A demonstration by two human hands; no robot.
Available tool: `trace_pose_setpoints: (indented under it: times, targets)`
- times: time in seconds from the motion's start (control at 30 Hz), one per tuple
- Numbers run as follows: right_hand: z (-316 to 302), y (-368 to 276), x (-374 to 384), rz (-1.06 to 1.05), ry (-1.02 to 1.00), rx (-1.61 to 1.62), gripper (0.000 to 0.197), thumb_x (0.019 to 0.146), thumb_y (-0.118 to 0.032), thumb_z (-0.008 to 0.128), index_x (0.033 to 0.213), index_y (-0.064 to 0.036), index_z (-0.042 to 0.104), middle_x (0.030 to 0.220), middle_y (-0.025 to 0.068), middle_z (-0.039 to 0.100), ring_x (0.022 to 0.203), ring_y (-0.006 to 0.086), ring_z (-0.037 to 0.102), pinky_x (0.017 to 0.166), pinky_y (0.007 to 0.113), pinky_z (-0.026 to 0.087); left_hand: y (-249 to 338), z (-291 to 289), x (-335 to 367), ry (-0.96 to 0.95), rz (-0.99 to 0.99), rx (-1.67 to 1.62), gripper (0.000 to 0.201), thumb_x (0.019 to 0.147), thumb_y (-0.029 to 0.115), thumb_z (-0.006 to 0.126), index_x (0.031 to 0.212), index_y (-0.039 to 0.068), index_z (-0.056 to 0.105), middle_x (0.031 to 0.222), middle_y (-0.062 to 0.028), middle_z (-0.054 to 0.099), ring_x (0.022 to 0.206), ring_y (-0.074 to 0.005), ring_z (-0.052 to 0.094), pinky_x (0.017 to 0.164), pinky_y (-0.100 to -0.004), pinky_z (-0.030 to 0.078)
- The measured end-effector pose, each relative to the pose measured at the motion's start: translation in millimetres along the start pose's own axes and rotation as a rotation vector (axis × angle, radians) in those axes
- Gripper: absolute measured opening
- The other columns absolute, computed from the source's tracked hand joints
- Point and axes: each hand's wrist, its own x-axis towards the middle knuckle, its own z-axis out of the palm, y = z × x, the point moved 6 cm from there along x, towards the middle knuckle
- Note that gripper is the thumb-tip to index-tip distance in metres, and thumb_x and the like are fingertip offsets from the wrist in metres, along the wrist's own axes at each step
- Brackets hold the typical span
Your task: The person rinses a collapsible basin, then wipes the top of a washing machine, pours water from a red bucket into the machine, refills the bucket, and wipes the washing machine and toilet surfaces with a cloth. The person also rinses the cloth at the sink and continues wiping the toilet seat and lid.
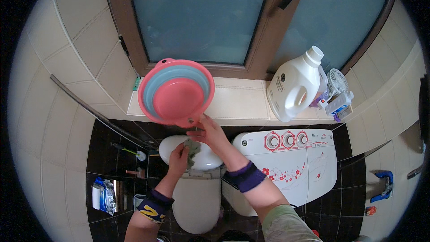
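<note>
My left hand [178, 157] is closed on a crumpled grey-green cloth [193, 152], just above the white toilet tank lid [210, 159]. My right hand [209, 134] is at the near rim of a round pink basin [179, 99] with a blue-grey band inside. Its thumb side meets the basin's tab handle, with the other fingers below the rim. The basin rests at the left part of the tiled window ledge [239, 101] and juts over its front edge. Beneath my forearms is the closed toilet lid [197, 206].
A large white detergent jug [295, 85], a small fan [337, 80] and bottles crowd the ledge's right end. The white washing machine [286, 166] stands right of the toilet. A toilet brush [139, 155] and a blue-silver packet [105, 196] are on the left.
</note>
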Motion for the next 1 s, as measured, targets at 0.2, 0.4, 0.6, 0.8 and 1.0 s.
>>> trace_pose_setpoints:
  times: [0.2,0.4,0.6,0.8,1.0]
  targets:
    - [-96,-1,-57,-0.157,0.368,0.014,0.034,0.105,-0.032,0.052,0.132,-0.0125,0.056,0.11,0.0065,0.067,0.09,0.0135,0.066,0.073,0.027,0.053,104,82,20,-0.075,0.4,0.005,0.035,0.101,0.012,0.048,0.134,0.001,0.055,0.128,-0.0213,0.061,0.116,-0.0307,0.06,0.101,-0.036,0.045]
    - [-136,-36,-67,-0.546,0.544,-0.495,0.03,0.103,-0.021,0.054,0.13,-0.0065,0.057,0.114,0.0094,0.066,0.099,0.0189,0.063,0.084,0.031,0.052,108,148,67,-0.138,0.53,0.509,0.057,0.09,0.011,0.063,0.145,0.016,0.049,0.153,-0.0214,0.038,0.138,-0.0425,0.04,0.114,-0.0468,0.033]
    - [-97,-49,12,-0.874,0.319,-1.64,0.05,0.095,-0.02,0.058,0.14,-0.0018,0.049,0.144,0.021,0.048,0.138,0.0397,0.04,0.115,0.05,0.031,69,131,22,0.037,0.577,0.244,0.056,0.083,-0.002,0.062,0.138,0.008,0.054,0.144,-0.0184,0.049,0.13,-0.0373,0.048,0.111,-0.0445,0.037]
    - [-152,-73,86,-0.456,0.464,-1.957,0.061,0.101,-0.041,0.042,0.153,-0.0095,0.036,0.161,0.0169,0.027,0.15,0.0361,0.021,0.122,0.051,0.015,3,116,-17,0.012,0.306,0.206,0.044,0.081,-0.006,0.059,0.124,0.005,0.061,0.128,-0.0165,0.06,0.122,-0.0351,0.054,0.108,-0.0414,0.04]
    - [-207,-95,66,-0.276,0.659,-1.895,0.064,0.103,-0.045,0.035,0.157,-0.0115,0.028,0.164,0.0148,0.022,0.152,0.0337,0.016,0.122,0.049,0.012,-37,122,-69,-0.109,0.26,0.211,0.034,0.083,-0.006,0.057,0.112,0.009,0.067,0.12,-0.0149,0.064,0.116,-0.0329,0.058,0.102,-0.0414,0.045]
